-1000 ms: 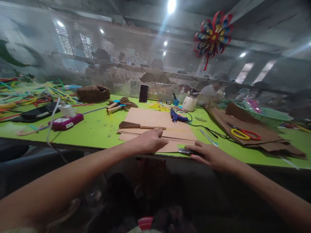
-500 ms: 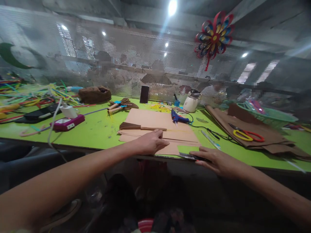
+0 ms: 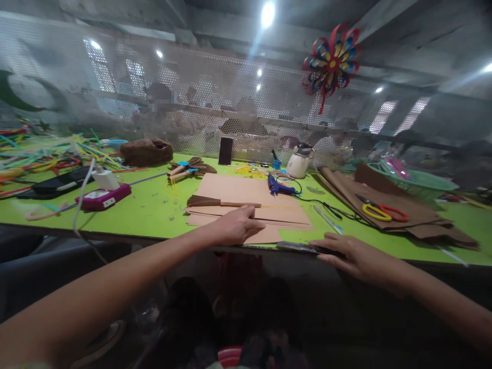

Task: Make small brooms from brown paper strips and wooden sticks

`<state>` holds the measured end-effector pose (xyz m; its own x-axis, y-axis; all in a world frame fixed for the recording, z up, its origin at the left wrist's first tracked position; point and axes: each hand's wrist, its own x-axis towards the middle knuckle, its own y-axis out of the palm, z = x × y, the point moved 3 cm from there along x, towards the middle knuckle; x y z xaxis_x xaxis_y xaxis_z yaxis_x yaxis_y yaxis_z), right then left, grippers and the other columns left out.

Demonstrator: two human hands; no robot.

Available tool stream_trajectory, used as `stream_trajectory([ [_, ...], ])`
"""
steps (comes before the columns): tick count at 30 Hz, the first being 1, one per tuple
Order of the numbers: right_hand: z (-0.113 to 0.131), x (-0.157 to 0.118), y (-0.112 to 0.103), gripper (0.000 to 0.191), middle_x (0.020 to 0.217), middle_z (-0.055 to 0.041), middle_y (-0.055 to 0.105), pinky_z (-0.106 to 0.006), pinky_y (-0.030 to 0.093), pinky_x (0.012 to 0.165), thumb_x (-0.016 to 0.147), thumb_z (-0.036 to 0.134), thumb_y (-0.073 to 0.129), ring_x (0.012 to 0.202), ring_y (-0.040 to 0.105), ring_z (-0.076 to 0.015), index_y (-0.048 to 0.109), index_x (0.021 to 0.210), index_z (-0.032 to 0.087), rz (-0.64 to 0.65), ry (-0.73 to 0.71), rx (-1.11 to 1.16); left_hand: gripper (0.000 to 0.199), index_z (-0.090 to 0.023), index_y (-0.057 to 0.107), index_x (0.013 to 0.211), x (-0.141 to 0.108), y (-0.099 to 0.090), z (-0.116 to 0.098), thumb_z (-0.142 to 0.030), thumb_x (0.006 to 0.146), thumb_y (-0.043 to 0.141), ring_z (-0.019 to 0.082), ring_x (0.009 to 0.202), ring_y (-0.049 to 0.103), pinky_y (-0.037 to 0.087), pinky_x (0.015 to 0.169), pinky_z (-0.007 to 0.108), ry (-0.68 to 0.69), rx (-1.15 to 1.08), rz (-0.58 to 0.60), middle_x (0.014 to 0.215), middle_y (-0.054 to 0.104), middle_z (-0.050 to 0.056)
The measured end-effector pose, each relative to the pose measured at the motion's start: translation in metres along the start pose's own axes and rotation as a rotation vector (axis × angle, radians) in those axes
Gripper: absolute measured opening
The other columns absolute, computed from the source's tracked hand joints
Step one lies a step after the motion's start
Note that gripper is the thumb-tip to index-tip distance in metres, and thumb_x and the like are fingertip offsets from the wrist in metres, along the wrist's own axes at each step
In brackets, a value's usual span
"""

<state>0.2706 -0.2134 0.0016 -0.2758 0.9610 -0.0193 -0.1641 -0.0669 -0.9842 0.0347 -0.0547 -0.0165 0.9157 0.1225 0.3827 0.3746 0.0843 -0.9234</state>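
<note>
We note the left hand (image 3: pixel 238 225) flat-wristed on the paper sheets (image 3: pixel 234 187), fingers partly curled, index and thumb reaching right; we cannot tell whether anything is pinched beneath. We see the right hand (image 3: pixel 355 255) closed round the handle of a bladed tool (image 3: pixel 295 247), its blade pointing left along the table's front edge, tip near the sheets' lower right corner. The sheets lie between the hands and beyond the left. On them, just past the left knuckles, we record a brown brush-like bundle (image 3: pixel 203 201); farther back, a blue glue gun (image 3: pixel 280 186) at the right side. Outward right: scissors (image 3: pixel 378 211) on folded brown paper (image 3: pixel 340 192). Far side of the green table (image 3: pixel 148 220): a white jug (image 3: pixel 298 165) and dark upright slab (image 3: pixel 225 151).
</note>
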Motion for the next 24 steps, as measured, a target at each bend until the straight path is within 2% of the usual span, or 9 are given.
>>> stream_trajectory([
  [9,-0.013,0.000,0.005,0.043,0.109,-0.0138,0.063,-0.042,0.046,0.086,0.091,0.046,0.039,0.098,0.060,-0.0269,0.058,0.123,0.023,-0.094,0.016,-0.001,0.038,-0.017,0.064,0.106,0.000,-0.006,-0.005,-0.033,0.094,0.032,0.020,0.081,0.051,0.039,0.070,0.028,-0.041,0.034,-0.028,0.085,0.052,0.010],
  [19,0.017,0.023,0.006,0.045,0.109,-0.0127,0.061,-0.039,0.045,0.086,0.092,0.046,0.037,0.099,0.059,-0.0257,0.056,0.125,0.022,-0.057,0.015,0.038,0.035,-0.018,0.066,0.105,0.000,-0.003,-0.005,-0.031,0.093,0.036,0.022,0.091,0.054,0.041,0.074,0.030,-0.086,0.020,0.001,0.093,0.055,0.013],
  [24,0.027,0.021,0.005,0.048,0.109,-0.0134,0.062,-0.040,0.044,0.086,0.091,0.051,0.037,0.100,0.058,-0.0270,0.056,0.125,0.022,-0.019,0.016,0.044,0.033,-0.018,0.065,0.109,0.005,-0.005,-0.006,-0.033,0.091,0.041,0.023,0.101,0.054,0.043,0.079,0.030,-0.103,-0.116,0.016,0.099,0.056,0.014],
])
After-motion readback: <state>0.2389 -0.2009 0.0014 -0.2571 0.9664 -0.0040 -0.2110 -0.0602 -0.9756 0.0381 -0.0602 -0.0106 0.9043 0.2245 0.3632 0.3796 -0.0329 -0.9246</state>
